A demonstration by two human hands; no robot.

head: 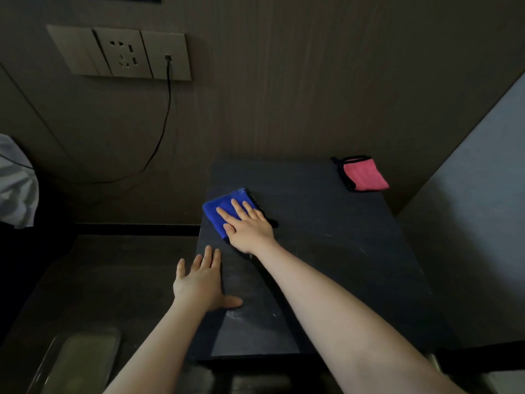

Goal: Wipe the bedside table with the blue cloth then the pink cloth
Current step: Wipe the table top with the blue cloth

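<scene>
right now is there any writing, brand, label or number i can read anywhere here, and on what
None: nothing in this view carries text that can be read.
blue cloth: plain, no tag or print showing.
pink cloth: black edging only, no label visible.
wall socket panel: only pin holes and a plugged-in black cable, no markings legible.
bedside table: bare dark top with pale smears, no lettering.

The blue cloth point(227, 211) is a vivid royal blue with a black edge, and the pink cloth point(365, 174) is coral pink, faintly ribbed, trimmed in black. The surface point(326, 251) is dark charcoal with pale chalky smears; the wall point(284, 81) is brown with fine vertical grain, its socket panel point(122, 52) beige, the cable point(167, 109) black.
</scene>
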